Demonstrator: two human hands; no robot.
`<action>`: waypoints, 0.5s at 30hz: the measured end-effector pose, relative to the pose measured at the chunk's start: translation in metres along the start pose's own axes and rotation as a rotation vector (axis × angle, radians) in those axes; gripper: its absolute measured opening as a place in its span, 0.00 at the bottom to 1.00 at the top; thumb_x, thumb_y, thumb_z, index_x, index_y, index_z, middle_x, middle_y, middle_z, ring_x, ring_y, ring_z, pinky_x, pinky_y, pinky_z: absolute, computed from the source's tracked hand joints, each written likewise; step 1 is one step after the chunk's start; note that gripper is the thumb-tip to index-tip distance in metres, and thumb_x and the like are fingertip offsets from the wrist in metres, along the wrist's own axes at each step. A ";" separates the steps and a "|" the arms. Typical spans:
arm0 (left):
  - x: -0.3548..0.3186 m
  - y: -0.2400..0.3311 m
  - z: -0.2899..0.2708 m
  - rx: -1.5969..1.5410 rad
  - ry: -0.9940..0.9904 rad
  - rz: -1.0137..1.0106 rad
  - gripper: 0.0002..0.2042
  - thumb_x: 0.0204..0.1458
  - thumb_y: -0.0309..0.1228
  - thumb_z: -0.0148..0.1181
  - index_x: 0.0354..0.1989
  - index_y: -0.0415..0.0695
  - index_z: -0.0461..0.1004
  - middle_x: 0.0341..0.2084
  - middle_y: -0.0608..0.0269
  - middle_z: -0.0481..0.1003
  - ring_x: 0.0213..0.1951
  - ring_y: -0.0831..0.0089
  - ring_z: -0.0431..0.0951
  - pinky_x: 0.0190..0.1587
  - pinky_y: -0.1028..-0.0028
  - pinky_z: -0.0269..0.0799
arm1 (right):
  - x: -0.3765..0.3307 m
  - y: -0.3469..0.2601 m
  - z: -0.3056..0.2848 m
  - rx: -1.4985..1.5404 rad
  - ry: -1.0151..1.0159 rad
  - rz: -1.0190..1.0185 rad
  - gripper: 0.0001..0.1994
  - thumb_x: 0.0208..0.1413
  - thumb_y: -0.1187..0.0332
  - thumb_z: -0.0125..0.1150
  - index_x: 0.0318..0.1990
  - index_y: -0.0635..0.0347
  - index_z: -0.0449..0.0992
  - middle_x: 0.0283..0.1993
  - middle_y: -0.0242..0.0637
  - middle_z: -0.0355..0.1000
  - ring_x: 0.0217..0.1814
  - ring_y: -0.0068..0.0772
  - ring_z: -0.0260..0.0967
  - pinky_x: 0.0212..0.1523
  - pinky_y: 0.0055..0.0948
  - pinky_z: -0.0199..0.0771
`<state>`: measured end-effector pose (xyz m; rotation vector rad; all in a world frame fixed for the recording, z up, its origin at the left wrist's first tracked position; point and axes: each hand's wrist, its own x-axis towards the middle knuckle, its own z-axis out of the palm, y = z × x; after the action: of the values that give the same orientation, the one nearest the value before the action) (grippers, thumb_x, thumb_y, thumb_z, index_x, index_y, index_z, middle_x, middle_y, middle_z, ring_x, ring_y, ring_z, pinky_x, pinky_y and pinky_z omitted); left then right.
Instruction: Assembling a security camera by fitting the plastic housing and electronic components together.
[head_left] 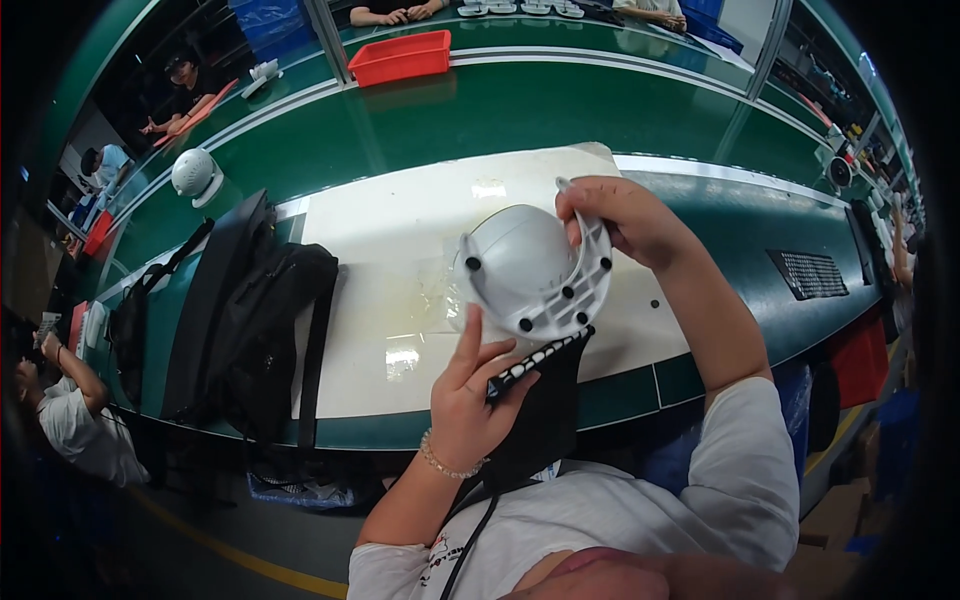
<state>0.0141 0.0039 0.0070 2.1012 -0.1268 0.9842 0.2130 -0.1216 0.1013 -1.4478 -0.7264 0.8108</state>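
The left hand (472, 398) pinches a dotted black strip (541, 360), probably so its dots sit within reach of the white device (522, 248). The device tilts above the board (375, 320) just beyond, left of the right hand (628, 222), which pinches its rim, apparently to expose the black feet (568, 293).

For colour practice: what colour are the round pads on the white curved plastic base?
The round pads are black; head view.
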 end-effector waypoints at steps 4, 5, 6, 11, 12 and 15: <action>-0.001 0.000 0.004 -0.123 0.005 -0.027 0.13 0.32 0.20 0.65 0.29 0.40 0.72 0.53 0.45 0.59 0.38 0.64 0.76 0.35 0.74 0.72 | 0.045 0.007 -0.065 0.284 0.074 -0.090 0.10 0.53 0.65 0.49 0.28 0.63 0.70 0.19 0.27 0.65 0.22 0.13 0.61 0.26 0.15 0.62; -0.001 -0.002 0.008 -0.127 -0.002 -0.042 0.13 0.32 0.20 0.65 0.29 0.40 0.72 0.53 0.45 0.59 0.38 0.64 0.75 0.36 0.73 0.72 | 0.055 0.008 -0.085 0.388 0.100 -0.094 0.10 0.53 0.65 0.50 0.27 0.63 0.70 0.19 0.26 0.65 0.21 0.13 0.61 0.27 0.14 0.62; 0.000 0.003 0.006 -0.117 -0.003 -0.046 0.13 0.32 0.20 0.65 0.30 0.40 0.72 0.53 0.45 0.59 0.39 0.64 0.75 0.36 0.73 0.72 | 0.061 -0.001 -0.091 0.295 0.330 -0.154 0.09 0.51 0.65 0.52 0.28 0.63 0.71 0.19 0.24 0.64 0.22 0.16 0.62 0.26 0.18 0.62; -0.002 0.001 0.005 -0.098 -0.006 -0.044 0.14 0.31 0.20 0.66 0.31 0.41 0.73 0.53 0.48 0.60 0.40 0.64 0.75 0.35 0.74 0.71 | 0.137 0.058 -0.121 -1.650 0.870 -0.525 0.06 0.49 0.67 0.51 0.31 0.55 0.73 0.23 0.35 0.67 0.29 0.36 0.66 0.27 0.35 0.68; -0.001 0.001 0.005 -0.092 -0.005 -0.047 0.14 0.31 0.20 0.66 0.31 0.41 0.73 0.54 0.49 0.60 0.40 0.64 0.75 0.35 0.74 0.71 | 0.139 0.078 -0.134 -1.564 0.889 -0.543 0.06 0.48 0.67 0.50 0.31 0.54 0.74 0.28 0.32 0.67 0.35 0.35 0.65 0.31 0.35 0.68; -0.002 0.001 0.004 -0.103 -0.020 -0.052 0.14 0.32 0.20 0.65 0.30 0.41 0.73 0.54 0.49 0.60 0.39 0.64 0.75 0.35 0.74 0.71 | 0.134 0.103 -0.161 -1.535 0.807 -0.120 0.12 0.50 0.59 0.50 0.36 0.54 0.74 0.41 0.32 0.67 0.49 0.34 0.60 0.44 0.33 0.63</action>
<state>0.0148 0.0002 0.0043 2.0105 -0.1297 0.9073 0.4173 -0.1032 -0.0102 -2.7433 -0.7530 -0.7110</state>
